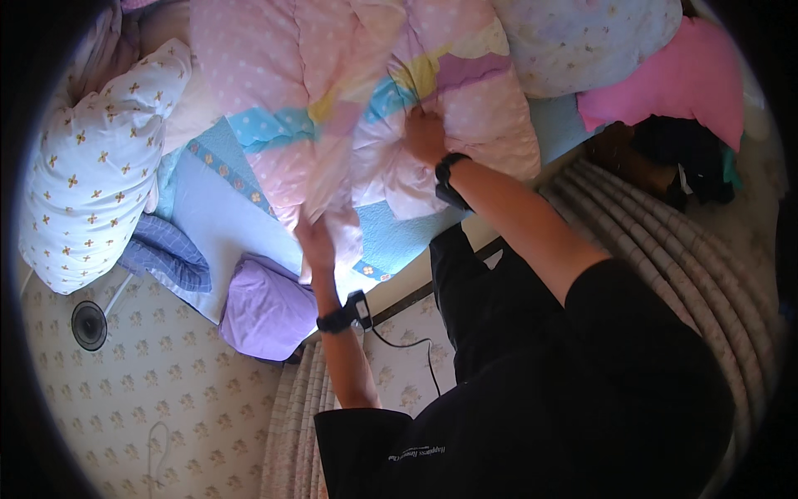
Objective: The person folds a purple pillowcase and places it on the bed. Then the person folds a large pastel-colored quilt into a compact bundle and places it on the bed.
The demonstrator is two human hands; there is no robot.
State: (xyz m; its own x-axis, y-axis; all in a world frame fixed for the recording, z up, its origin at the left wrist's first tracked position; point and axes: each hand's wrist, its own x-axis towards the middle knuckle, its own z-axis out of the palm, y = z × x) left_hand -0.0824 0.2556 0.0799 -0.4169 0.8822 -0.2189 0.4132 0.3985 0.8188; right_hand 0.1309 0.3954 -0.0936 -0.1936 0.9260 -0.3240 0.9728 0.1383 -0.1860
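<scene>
A padded pink polka-dot quilt (265,75) with blue, yellow and purple patches lies rumpled over a bed. My left hand (316,243) grips the quilt's near edge, where a raised fold of cloth is blurred. Farther up and to the right, my right hand (426,134) is closed on the quilt next to a blue patch; its fingertips are partly hidden in the fabric. Beneath the quilt, a light blue bed cover (399,234) with a flowered border shows. Both wrists wear black straps with small devices.
A white patterned pillow or bedding roll (93,168) and a folded purple cloth (268,305) lie at left. A pink pillow (673,81) sits at right below pale floral bedding (586,43). Striped curtains (648,231) hang along the bed's side. A cable (399,344) runs from my left wrist.
</scene>
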